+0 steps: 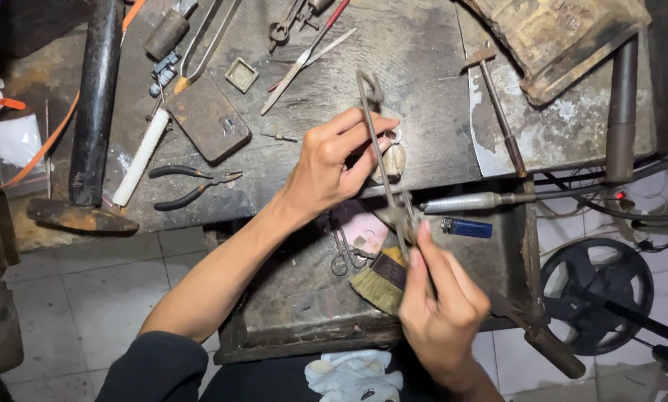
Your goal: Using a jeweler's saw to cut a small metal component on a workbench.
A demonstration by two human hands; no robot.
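Long metal tongs (385, 160), slanting upright above the worktop (423, 67) edge: left hand (332, 165) grip pinching the upper shaft to steady it, right hand (442, 309) grip pinching the lower end; brush (379, 283), blue lighter (466, 227), pliers (192, 186) nearby.

Workbench (416, 52) is a dark, scarred wooden top, pretty beat up. Lying right on it: black-handled pliers (189, 186), a hammer (88, 119), a white rod (142, 158), a flat metal block (207, 117), a small square tray (242, 74), and a file (304, 61). Another small hammer (498, 112) lies on the right side.
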